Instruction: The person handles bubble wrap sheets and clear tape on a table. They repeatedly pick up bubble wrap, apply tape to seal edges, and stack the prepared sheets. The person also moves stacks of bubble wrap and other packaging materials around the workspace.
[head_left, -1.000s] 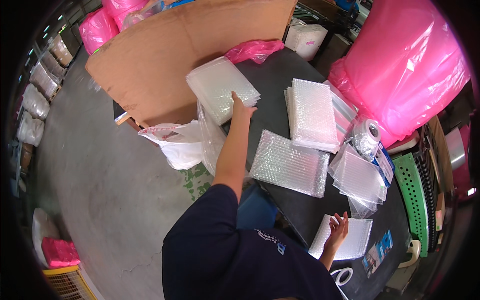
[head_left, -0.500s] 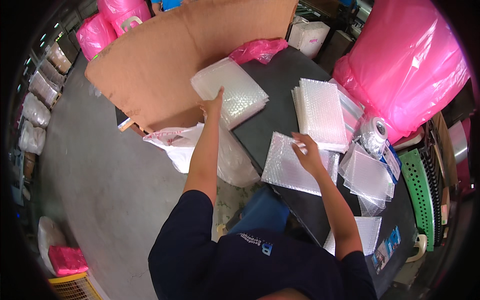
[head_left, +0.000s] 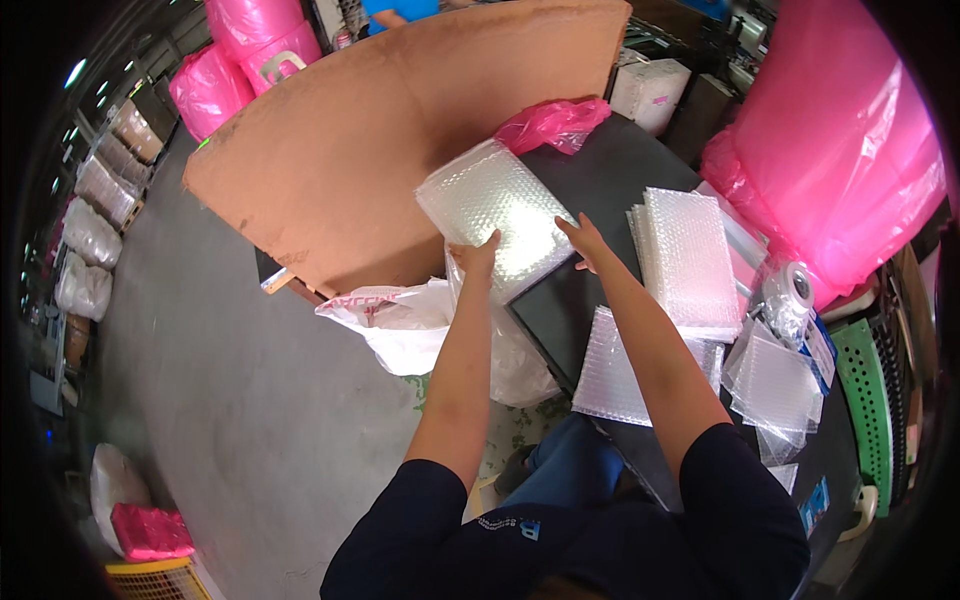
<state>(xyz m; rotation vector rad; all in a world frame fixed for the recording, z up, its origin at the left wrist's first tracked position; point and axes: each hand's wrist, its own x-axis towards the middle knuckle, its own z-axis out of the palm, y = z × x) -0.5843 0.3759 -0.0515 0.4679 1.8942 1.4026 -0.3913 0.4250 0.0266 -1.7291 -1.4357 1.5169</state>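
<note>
A stack of clear bubble-wrap bags lies at the table's far left edge, against the brown board. My left hand grips its near left edge, thumb on top and fingers round the side. At the stack's right corner, my right hand touches the edge with its fingers apart. Below my right forearm a flat bubble-wrap bag is partly covered by the arm. A second pile of bubble-wrap bags rests to the right.
A large brown board stands along the table's far left side. White plastic bags hang by the near left edge. Crumpled pink plastic, a clear film roll, thin clear bags and a big pink bundle surround the dark table.
My right hand has moved from the flat bubble-wrap bag up and left to the far stack's corner. My left hand stays at that stack's edge. The whole view has shifted slightly.
</note>
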